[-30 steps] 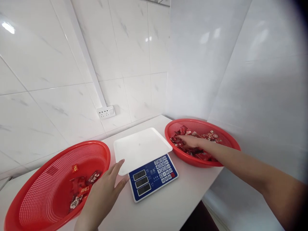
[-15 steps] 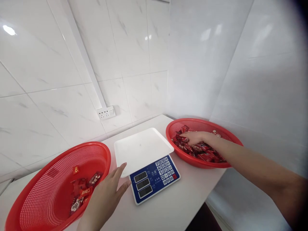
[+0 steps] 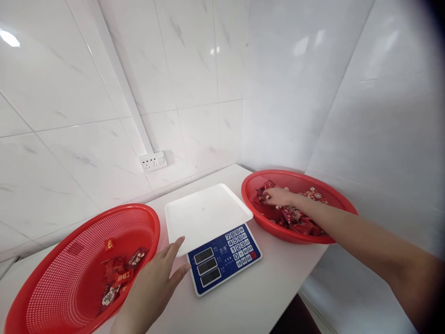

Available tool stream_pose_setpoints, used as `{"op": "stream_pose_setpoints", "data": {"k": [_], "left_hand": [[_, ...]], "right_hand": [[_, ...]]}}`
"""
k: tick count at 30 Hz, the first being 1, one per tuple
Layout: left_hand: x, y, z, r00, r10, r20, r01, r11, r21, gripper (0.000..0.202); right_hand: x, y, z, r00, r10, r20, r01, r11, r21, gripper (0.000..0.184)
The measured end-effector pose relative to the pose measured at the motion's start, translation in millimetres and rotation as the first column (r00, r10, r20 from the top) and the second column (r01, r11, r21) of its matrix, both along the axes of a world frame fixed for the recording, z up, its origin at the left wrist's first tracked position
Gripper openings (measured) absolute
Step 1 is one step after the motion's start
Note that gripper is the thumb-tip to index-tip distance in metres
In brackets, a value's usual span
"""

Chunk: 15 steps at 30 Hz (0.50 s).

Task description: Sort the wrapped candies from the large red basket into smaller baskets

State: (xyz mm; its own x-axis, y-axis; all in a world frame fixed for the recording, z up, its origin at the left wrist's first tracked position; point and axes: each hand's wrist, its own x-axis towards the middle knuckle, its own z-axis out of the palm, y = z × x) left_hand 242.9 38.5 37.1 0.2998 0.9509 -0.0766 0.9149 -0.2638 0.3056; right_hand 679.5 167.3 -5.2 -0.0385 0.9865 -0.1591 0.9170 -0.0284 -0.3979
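Between the left basket (image 3: 59,273) and the right basket (image 3: 288,173), both of red mesh plastic, an electronic price scale (image 3: 224,255) stood on the counter (image 3: 253,287), probably so that either side lay within easy reach; its blue panel (image 3: 222,274) faced the person, presumably for reading. The right hand (image 3: 281,196) was down in the right basket among red-wrapped packets (image 3: 301,226), fingers bent; whether it gripped any could not be told, since the tips were hidden. The left hand (image 3: 156,280) held nothing: its fingers were apart, the index tip by the near corner of the white weighing pan (image 3: 205,211), the thumb beside the panel's edge, perhaps ready to steady the scale (contact with either was hard to judge). More packets (image 3: 123,277) lay in the left basket, loosely clustered toward the left hand's side. The panel carried the characters 志准, a keypad (image 3: 239,246) with digits 0 to 9, and one red key (image 3: 253,255); figures on the three displays (image 3: 207,266) were too faint to trust. White or yellowish characters on the packets were too small to read.
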Motion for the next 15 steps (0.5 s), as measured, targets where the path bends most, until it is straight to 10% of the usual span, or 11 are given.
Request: {"op": "stream_pose_setpoints", "data": {"k": [5,15], "left_hand": [[1,2,-1.3,1.0,-0.009,0.017,0.009,1.0,-0.017,0.057],[4,0,2.2,0.995,0.011,0.095,-0.009,1.0,-0.022,0.056]], "right_hand": [[24,-6,19.8,0.926,-0.173,-0.334,0.179,0.984,-0.014,0.038],[15,-17,32.9,0.536,-0.394,-0.747,0.492,0.865,-0.103,0.031]]}}
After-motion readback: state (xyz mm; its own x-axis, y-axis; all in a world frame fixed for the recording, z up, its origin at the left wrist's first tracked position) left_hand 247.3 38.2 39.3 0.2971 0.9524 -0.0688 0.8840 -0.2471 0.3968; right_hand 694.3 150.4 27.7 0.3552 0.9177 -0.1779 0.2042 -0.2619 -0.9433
